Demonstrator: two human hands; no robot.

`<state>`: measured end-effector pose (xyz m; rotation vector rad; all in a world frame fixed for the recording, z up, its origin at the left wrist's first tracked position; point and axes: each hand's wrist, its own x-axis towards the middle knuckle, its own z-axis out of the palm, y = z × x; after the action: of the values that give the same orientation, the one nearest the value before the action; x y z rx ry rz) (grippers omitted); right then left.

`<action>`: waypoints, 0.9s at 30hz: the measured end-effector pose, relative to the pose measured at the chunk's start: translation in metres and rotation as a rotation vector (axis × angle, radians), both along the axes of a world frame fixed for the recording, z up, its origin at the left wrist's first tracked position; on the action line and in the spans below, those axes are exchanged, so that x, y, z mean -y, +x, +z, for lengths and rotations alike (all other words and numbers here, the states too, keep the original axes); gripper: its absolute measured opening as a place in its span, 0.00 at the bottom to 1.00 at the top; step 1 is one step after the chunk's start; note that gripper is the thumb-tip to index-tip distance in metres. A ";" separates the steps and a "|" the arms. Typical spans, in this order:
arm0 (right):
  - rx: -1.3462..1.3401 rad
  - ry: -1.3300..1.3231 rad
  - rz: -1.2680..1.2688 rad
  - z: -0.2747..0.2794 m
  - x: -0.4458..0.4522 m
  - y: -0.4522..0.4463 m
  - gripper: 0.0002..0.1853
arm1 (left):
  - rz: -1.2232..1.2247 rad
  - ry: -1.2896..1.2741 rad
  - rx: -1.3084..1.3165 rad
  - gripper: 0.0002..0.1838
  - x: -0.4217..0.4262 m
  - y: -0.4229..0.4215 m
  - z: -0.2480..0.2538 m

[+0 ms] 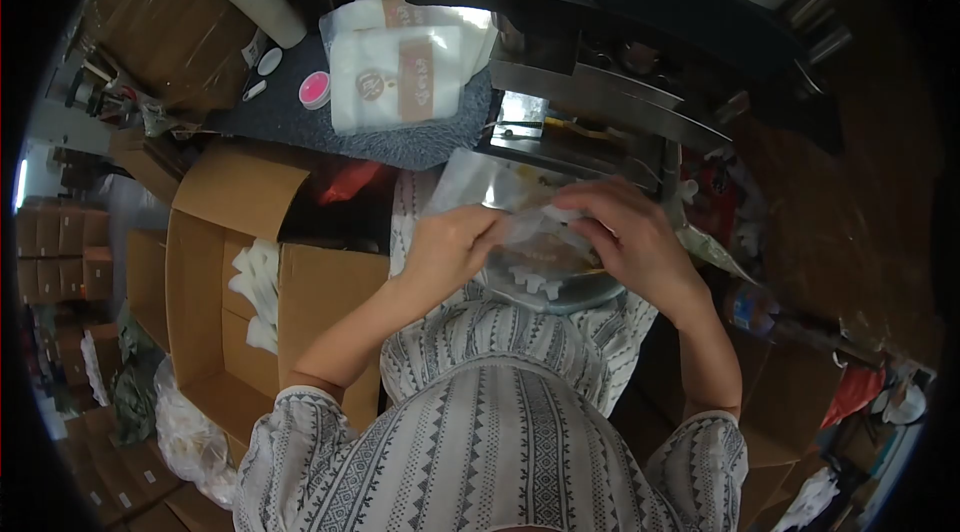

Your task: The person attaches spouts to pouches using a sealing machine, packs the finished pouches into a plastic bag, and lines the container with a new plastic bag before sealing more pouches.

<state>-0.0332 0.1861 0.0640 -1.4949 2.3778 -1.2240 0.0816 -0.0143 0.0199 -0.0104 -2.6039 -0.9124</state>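
Between my two hands is a clear plastic bag (520,229), held above my lap in front of the machine. My left hand (448,247) is closed, pinching the bag's left side between thumb and fingers. At the bag's other side my right hand (630,237) has its thumb and fingers bent together around the plastic and a small whitish piece, whose kind I cannot make out. Another flat piece of clear plastic (468,177) lies just beyond my left hand. Below the bag, small white pieces (535,282) show on a rounded, shiny surface close to my lap.
A dark metal machine (620,87) stands ahead. Printed white packs (395,82) lie on a grey mat (400,144), beside a pink-topped round container (314,90) and a white cup (262,4). An open carton (225,382) with white items (262,297) stands left.
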 end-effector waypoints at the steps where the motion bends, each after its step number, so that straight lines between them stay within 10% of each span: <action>1: 0.088 -0.011 0.005 -0.002 -0.004 -0.002 0.18 | -0.060 0.095 0.156 0.07 -0.006 -0.004 -0.001; 9: 0.087 0.078 -0.492 0.004 -0.048 -0.014 0.17 | -0.071 1.208 0.611 0.17 -0.025 -0.075 -0.018; 14: -0.128 0.302 -0.667 -0.039 -0.088 -0.049 0.13 | 0.020 1.303 0.721 0.17 -0.018 -0.085 -0.022; 18: -0.027 0.343 -0.610 -0.056 -0.097 -0.064 0.12 | 0.271 0.304 -0.053 0.31 0.047 -0.079 -0.006; 21: 0.042 0.263 -0.671 -0.022 -0.088 -0.039 0.12 | 0.337 -0.583 0.134 0.38 0.098 -0.056 -0.062; 23: 0.042 0.178 -0.688 0.001 -0.076 -0.032 0.12 | 0.112 -0.514 0.084 0.36 0.080 -0.026 -0.054; 27: 0.320 0.057 -0.400 0.016 -0.031 -0.007 0.13 | 0.456 -0.165 0.025 0.05 0.069 -0.001 -0.034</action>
<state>-0.0400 0.2175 0.0797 -0.7522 2.5242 -1.3313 0.0810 -0.0832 -0.0137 0.5295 -2.5352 -0.5369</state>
